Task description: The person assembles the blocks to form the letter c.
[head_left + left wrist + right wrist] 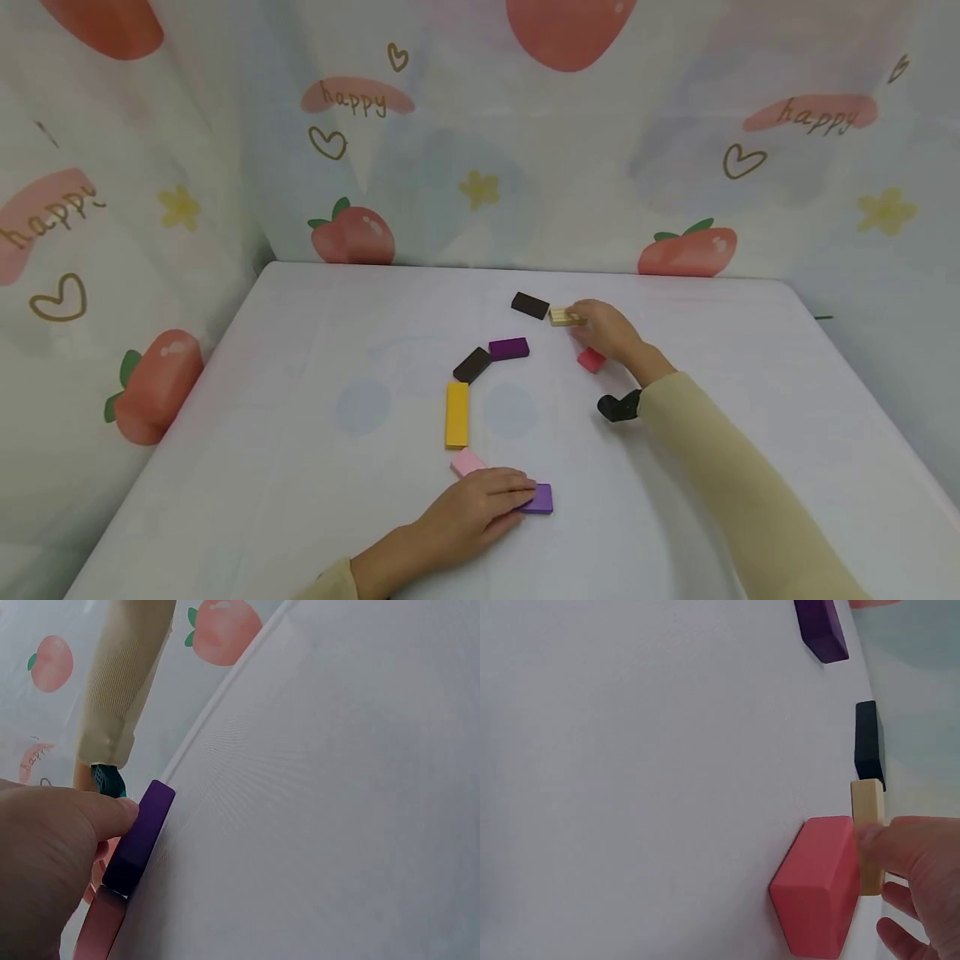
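Observation:
My right hand (609,331) pinches a pale wooden block (868,799) between thumb and fingers, its end close to a black block (530,305). Just nearer than that hand lies a red block (817,877). At the front of the table, my left hand (480,510) holds a purple block (141,836), with the thumb along its near side and the fingers over its top. A pink block (468,461) meets the purple block's end in the left wrist view and is partly covered by the left hand in the head view.
A yellow block (457,415), a second black block (472,365) and a dark purple block (509,348) run in a curve up the middle of the white table (315,333). A dark strap (619,407) hangs at the right sleeve. Patterned cloth (450,150) rises behind the table.

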Tool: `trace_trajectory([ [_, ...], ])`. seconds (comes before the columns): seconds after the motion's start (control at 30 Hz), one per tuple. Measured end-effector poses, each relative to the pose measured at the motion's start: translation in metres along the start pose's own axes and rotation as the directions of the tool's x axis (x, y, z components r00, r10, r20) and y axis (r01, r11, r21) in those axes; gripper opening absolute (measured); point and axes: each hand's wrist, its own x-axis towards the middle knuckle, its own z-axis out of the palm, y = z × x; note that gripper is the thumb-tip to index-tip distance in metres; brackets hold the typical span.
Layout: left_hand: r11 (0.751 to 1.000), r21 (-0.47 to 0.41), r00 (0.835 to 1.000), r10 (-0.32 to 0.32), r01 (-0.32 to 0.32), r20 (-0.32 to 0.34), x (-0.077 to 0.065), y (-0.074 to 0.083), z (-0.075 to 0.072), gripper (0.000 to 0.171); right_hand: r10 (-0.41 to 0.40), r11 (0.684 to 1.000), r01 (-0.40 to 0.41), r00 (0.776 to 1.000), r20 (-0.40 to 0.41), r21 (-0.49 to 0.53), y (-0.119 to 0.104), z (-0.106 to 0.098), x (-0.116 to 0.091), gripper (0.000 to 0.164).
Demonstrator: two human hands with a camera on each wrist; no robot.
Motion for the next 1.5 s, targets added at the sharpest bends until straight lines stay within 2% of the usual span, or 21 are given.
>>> trace_trajectory([
  [0.17,1.0,-0.003,1.0,0.006,-0.006,0.015,0.001,0.0,0.001,0.03,0.007,1.0,-0.007,1.0,-0.009,0.004,0.001,0.002,0.003,0.036],
  [0.33,1.0,-0.001,1.0,0.017,-0.017,0.016,0.003,-0.001,0.001,0.028,-0.139,0.988,0.136,0.989,-0.046,-0.068,-0.006,0.001,-0.001,0.026],
  [0.53,1.0,0.005,1.0,0.022,-0.022,0.008,0.005,-0.002,0.001,0.028,-0.292,0.946,0.287,0.956,-0.008,-0.15,-0.022,0.004,-0.016,0.023],
  [0.73,1.0,-0.026,1.0,0.009,-0.008,0.016,0.003,-0.001,0.001,0.028,-0.439,0.886,0.428,0.898,-0.023,-0.179,-0.031,0.016,-0.038,0.02],
  [1.0,1.0,-0.027,1.0,0.005,-0.005,0.018,0.001,-0.001,0.002,0.028,-0.607,0.787,0.59,0.793,-0.054,-0.18,-0.047,0.029,-0.075,0.015],
  [1.13,0.999,-0.044,1.0,-0.008,0.009,0.025,0.001,-0.001,0.002,0.028,-0.635,0.768,0.621,0.77,-0.059,-0.156,-0.051,0.034,-0.095,0.017],
  [1.3,0.999,-0.039,1.0,0.007,-0.006,0.014,0.002,-0.001,0.004,0.028,-0.644,0.761,0.631,0.763,-0.059,-0.151,-0.049,0.036,-0.121,0.019],
  [1.37,0.999,-0.045,1.0,0.002,-0.001,0.017,0.002,-0.001,0.004,0.028,-0.659,0.748,0.644,0.749,-0.062,-0.162,-0.049,0.036,-0.131,0.02],
  [1.5,0.998,-0.054,1.0,-0.019,0.02,0.021,0.001,0.0,0.003,0.027,-0.706,0.705,0.686,0.704,-0.081,-0.18,-0.05,0.038,-0.148,0.024],
])
